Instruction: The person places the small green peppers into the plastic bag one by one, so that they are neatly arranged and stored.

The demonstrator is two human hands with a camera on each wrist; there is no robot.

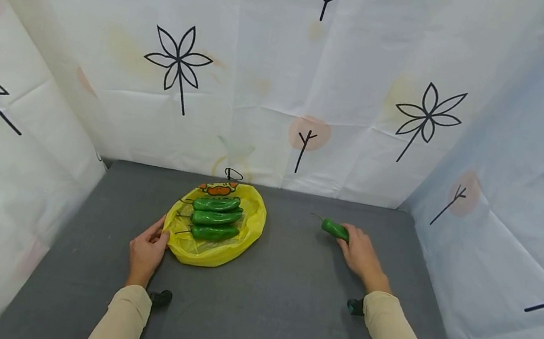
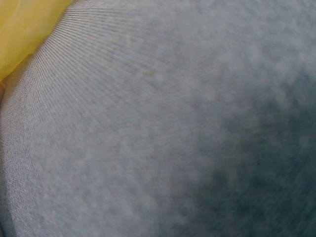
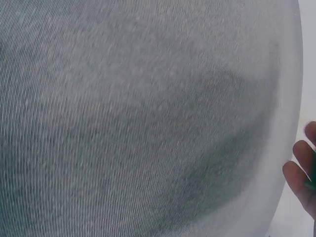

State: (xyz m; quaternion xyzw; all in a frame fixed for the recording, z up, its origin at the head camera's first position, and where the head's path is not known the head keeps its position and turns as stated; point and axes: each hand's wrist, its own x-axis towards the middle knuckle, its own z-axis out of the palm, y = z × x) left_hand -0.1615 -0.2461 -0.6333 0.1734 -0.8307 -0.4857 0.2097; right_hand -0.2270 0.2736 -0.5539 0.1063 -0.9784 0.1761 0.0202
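In the head view, a yellow plastic bag (image 1: 253, 223) lies spread into a round shape on the grey table, an orange print at its far edge. Three long green chili peppers (image 1: 216, 218) lie in it side by side, their thin stems pointing left. My left hand (image 1: 147, 249) pinches the bag's left rim; the left wrist view catches only a corner of the bag (image 2: 24, 29). Off to the right, my right hand (image 1: 360, 255) grips another green chili pepper (image 1: 331, 227) by its thick end, above the table. Several fingertips (image 3: 296, 177) show at the right wrist view's edge.
The grey table (image 1: 252, 322) reaches back to a white patterned cloth (image 1: 264, 84) hanging behind it, with more cloth on both sides. A small black device (image 1: 161, 298) sits at the left wrist, and another (image 1: 356, 307) at the right wrist.
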